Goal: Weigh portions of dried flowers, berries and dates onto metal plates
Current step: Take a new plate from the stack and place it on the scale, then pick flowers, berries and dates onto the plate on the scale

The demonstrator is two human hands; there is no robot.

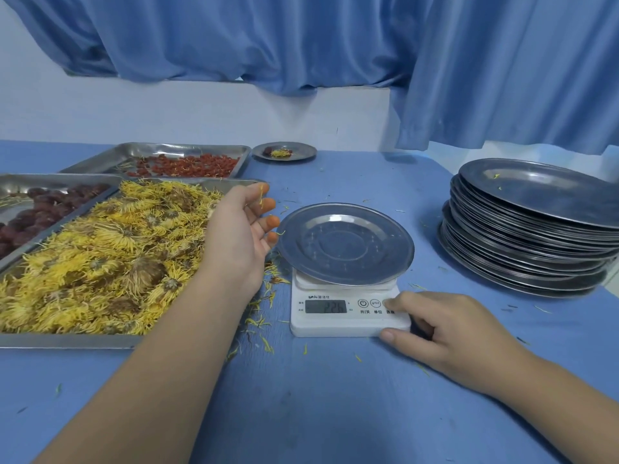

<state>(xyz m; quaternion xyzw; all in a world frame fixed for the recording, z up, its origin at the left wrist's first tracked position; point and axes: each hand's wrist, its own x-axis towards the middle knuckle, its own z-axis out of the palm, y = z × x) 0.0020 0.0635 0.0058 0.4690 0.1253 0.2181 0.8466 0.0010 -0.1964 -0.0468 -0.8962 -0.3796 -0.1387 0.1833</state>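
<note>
Hovering beside the plate (345, 244), left hand (241, 229) open (relaxed); right hand (445, 333) grips the scale (335, 326).

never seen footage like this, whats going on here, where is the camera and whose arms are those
There is no machine: the one picture comes from a camera worn on a person's head, looking down at their own arms. The left hand hovers open and empty over the edge of the tray of yellow dried flowers. The right hand holds the corner of a white scale, a fingertip at its buttons. An empty metal plate sits on the scale. On the blue table are trays of dark dates and red berries, a stack of plates, and one filled plate at the back.
</note>
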